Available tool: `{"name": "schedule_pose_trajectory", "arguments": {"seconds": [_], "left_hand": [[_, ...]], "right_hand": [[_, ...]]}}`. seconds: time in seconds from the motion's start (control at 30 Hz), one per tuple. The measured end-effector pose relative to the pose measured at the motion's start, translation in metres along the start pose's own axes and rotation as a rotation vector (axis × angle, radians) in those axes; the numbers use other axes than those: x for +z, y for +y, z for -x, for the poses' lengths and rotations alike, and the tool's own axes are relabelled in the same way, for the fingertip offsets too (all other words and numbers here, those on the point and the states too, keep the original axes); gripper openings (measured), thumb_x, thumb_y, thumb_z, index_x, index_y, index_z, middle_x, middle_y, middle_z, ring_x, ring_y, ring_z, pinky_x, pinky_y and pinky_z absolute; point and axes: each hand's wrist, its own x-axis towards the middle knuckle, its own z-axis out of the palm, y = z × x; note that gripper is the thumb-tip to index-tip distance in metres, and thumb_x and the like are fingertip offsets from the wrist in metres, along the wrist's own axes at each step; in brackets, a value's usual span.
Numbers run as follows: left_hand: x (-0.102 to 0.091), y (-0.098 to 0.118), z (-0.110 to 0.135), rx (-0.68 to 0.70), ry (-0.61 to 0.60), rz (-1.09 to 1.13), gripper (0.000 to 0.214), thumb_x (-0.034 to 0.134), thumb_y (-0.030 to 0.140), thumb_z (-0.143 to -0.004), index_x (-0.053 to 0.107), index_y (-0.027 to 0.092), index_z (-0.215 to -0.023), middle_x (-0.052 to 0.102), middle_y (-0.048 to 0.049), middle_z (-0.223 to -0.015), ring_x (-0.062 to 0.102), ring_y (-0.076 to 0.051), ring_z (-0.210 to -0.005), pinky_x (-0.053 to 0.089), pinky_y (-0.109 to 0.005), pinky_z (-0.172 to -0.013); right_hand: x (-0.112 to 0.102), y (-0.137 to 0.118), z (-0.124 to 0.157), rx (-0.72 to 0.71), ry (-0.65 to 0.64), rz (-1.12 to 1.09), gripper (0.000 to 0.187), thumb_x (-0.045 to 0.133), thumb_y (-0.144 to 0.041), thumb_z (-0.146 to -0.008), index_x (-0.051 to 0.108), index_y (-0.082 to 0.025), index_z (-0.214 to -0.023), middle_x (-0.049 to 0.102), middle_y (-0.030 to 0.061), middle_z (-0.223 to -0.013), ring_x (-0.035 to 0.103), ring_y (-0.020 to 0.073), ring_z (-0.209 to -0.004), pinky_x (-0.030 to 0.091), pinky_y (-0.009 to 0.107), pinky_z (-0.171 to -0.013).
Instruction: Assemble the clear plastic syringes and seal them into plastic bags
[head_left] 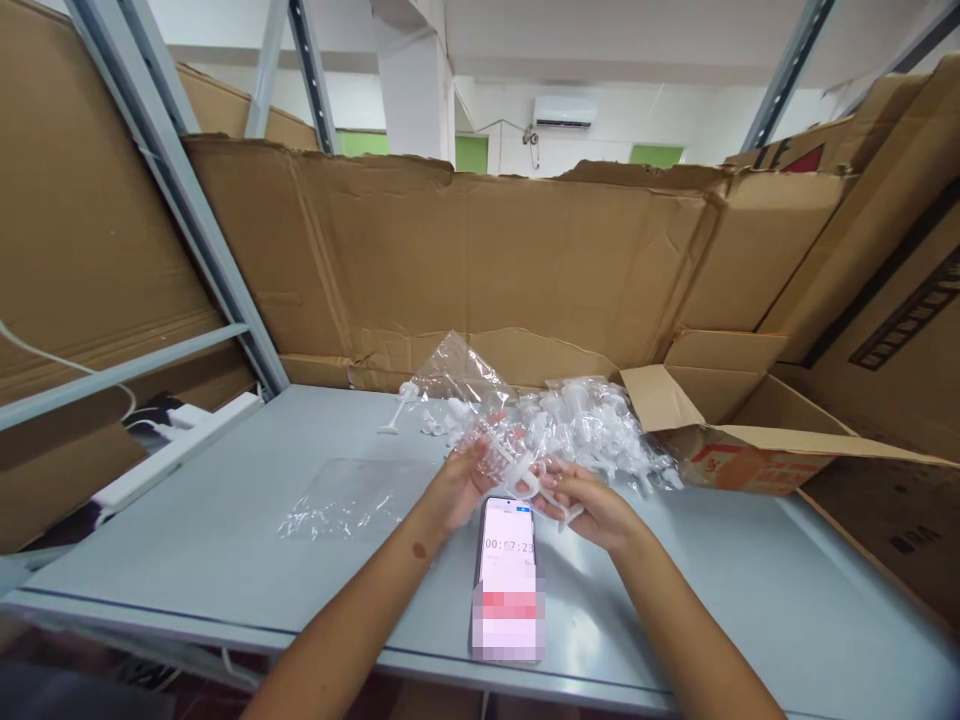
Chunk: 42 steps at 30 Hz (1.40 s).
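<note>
My left hand [463, 484] is closed on a clear plastic bag [486, 450] above the middle of the table. Close against it, my right hand [589, 502] grips a white plastic piece [527, 484] with a rounded, ring-like end. The piece lies at the bag; whether it is inside or outside I cannot tell. Behind my hands is a heap of bagged white plastic parts [581, 425]. A larger clear bag [457, 368] stands up at the back, with a loose white part [406, 402] to its left. Another flat clear bag [360, 500] lies on the left.
A phone [508, 560] showing a timer lies below my hands on the grey table [225, 530]. An open cardboard box [750, 455] stands at the right. Cardboard walls [495, 260] close off the back, and a white power strip [180, 450] runs along the left edge.
</note>
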Motion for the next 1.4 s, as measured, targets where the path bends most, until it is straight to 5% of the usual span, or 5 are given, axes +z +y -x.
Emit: {"name": "schedule_pose_trajectory", "arguments": {"seconds": [0.2,0.37,0.63,0.8,1.4], "left_hand": [[-0.006,-0.001,-0.004,0.041,0.130,0.189,0.035,0.056,0.033,-0.076,0.054,0.018,-0.109,0.061,-0.0072,-0.108,0.059,-0.020,-0.096,0.043,-0.045,-0.092],[-0.010,0.000,-0.008,0.023,0.174,0.292,0.033,0.053,0.034,-0.078,0.054,0.021,-0.108,0.065,-0.0035,-0.098,0.061,-0.017,-0.090,0.042,-0.043,-0.094],[-0.004,-0.003,-0.001,0.000,0.014,0.360,0.039,0.057,0.034,-0.076,0.052,0.021,-0.112,0.056,-0.0059,-0.118,0.052,-0.025,-0.109,0.037,-0.043,-0.097],[-0.002,-0.010,0.001,-0.008,-0.064,0.304,0.046,0.060,0.031,-0.074,0.048,0.023,-0.118,0.056,-0.0064,-0.117,0.051,-0.024,-0.109,0.034,-0.042,-0.097],[0.001,-0.020,0.006,-0.001,-0.154,0.168,0.048,0.061,0.028,-0.073,0.048,0.021,-0.119,0.057,-0.0080,-0.116,0.052,-0.023,-0.108,0.033,-0.039,-0.097]], "right_hand": [[-0.018,-0.011,0.001,-0.195,-0.031,0.026,0.038,0.041,-0.027,-0.079,0.055,-0.015,-0.112,0.059,0.0124,-0.115,0.056,0.0239,-0.105,0.044,0.042,-0.091],[-0.014,-0.014,0.004,-0.217,-0.015,-0.074,0.037,0.039,-0.025,-0.083,0.049,-0.014,-0.117,0.052,0.0123,-0.124,0.051,0.0223,-0.112,0.029,0.043,-0.104],[-0.001,-0.016,0.007,-0.133,0.070,-0.089,0.011,0.059,-0.026,-0.078,0.057,-0.021,-0.087,0.061,0.0041,-0.108,0.058,0.0166,-0.099,0.047,0.028,-0.081],[0.003,-0.009,0.003,-0.184,0.277,0.158,0.027,0.066,-0.028,-0.069,0.063,-0.020,-0.094,0.063,0.0002,-0.075,0.054,0.0109,-0.063,0.043,0.023,-0.058],[0.015,0.000,0.003,-0.268,0.324,0.118,0.022,0.066,-0.032,-0.069,0.062,-0.021,-0.087,0.064,0.0007,-0.078,0.056,0.0124,-0.066,0.044,0.024,-0.062]]}}
